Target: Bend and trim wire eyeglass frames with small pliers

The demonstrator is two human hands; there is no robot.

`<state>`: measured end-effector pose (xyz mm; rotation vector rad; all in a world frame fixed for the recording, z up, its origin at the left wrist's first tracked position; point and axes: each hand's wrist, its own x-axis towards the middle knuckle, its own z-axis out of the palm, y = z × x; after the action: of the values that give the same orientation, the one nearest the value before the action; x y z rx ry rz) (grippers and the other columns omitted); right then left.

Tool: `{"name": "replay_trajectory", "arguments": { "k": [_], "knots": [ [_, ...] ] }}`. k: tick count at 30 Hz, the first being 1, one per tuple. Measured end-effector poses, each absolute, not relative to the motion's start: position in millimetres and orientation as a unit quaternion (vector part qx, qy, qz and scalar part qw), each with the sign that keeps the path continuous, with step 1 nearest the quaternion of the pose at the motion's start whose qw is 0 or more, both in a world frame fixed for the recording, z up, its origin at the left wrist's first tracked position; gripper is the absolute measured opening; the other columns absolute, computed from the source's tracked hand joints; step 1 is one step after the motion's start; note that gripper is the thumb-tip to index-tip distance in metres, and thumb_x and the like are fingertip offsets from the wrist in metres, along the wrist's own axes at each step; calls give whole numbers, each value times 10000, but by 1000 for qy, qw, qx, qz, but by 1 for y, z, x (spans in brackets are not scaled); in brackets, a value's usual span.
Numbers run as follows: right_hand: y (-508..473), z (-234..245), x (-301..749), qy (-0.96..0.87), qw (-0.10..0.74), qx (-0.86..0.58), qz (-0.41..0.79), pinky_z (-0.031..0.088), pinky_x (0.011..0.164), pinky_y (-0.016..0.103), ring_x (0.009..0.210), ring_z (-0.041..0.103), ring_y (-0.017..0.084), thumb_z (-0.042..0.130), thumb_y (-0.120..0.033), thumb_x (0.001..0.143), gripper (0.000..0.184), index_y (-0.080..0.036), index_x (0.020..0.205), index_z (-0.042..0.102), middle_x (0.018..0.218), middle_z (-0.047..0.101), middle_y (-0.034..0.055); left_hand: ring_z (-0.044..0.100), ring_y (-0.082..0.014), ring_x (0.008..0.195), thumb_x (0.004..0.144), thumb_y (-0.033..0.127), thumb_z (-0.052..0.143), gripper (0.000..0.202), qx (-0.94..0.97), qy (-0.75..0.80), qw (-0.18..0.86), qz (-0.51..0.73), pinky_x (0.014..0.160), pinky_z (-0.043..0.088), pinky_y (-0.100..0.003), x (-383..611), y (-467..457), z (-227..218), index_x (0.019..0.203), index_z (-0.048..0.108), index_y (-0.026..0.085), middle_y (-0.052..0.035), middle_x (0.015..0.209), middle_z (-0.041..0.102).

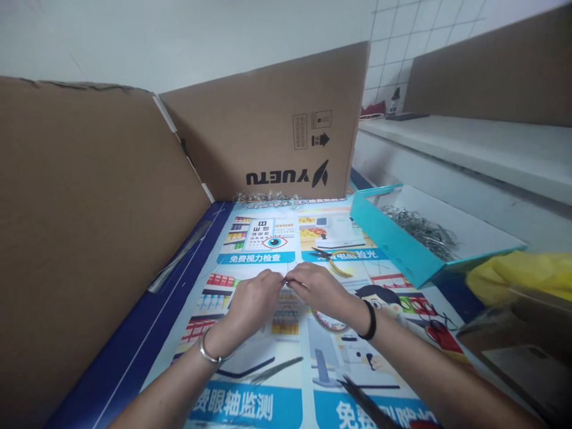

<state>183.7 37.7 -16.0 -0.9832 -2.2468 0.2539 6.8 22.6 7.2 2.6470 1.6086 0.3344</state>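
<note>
My left hand [259, 298] and my right hand [319, 289] meet over the middle of the printed mat, fingertips nearly touching. Both are closed in a pinch on what looks like thin wire [290, 261], whose fine ends show just above the fingers. Most of what they hold is hidden. Just beyond my right hand lie yellow-handled pliers [337, 265]. A small bundle of cut wires [277, 369] rests nearer to me, below the hands. Dark-bladed scissors [361, 399] lie at the bottom edge. Partly behind my right wrist is a round ring-shaped item [328, 323].
A teal box [393, 238] holding tangled wire [422, 232] stands at right, by a yellow plastic bag [522, 271]. Cardboard panels [268, 131] wall off the left and back. Clear plastic bits [268, 196] line the back; more wire strips [179, 259] lie left.
</note>
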Motion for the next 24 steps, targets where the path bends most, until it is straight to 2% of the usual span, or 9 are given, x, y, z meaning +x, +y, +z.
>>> {"name": "replay_trajectory", "arguments": {
  "k": [7, 15, 17, 21, 24],
  "knots": [
    [33, -19, 181, -859, 320, -398, 29, 402, 693, 252, 700, 538, 138, 509, -117, 798, 137, -184, 762, 622, 717, 625, 19, 606, -174, 731, 910, 246, 339, 249, 851, 513, 7, 108, 595, 381, -251, 7, 22, 7, 875, 583, 211, -47, 834, 643],
    [37, -18, 184, -848, 289, -445, 16, 368, 671, 241, 713, 529, 135, 470, -95, 788, 154, -180, 729, 583, 717, 608, 19, 612, -172, 792, 893, 246, 381, 212, 834, 522, 23, 177, 653, 397, -257, 5, 22, 14, 844, 582, 202, -39, 850, 654],
    [39, -9, 193, -851, 254, -459, 25, 352, 646, 236, 710, 533, 130, 468, -111, 795, 157, -185, 714, 580, 723, 617, 16, 612, -165, 798, 890, 244, 387, 205, 833, 519, 31, 187, 668, 403, -254, 4, 22, 14, 839, 581, 202, -35, 861, 657],
    [42, 12, 220, -879, 114, -459, 65, 268, 518, 237, 593, 497, 112, 507, -121, 739, 151, -193, 629, 582, 670, 623, 2, 612, -158, 805, 894, 255, 390, 208, 835, 512, 48, 194, 685, 412, -252, 4, 23, 11, 851, 587, 205, -31, 881, 656],
    [41, 18, 234, -882, -1, -464, 83, 224, 476, 250, 523, 468, 110, 515, -106, 695, 163, -191, 594, 610, 615, 617, 11, 610, -154, 813, 904, 269, 382, 219, 842, 498, 65, 197, 702, 421, -251, 2, 25, 8, 870, 590, 211, -24, 879, 651]
  ]
}}
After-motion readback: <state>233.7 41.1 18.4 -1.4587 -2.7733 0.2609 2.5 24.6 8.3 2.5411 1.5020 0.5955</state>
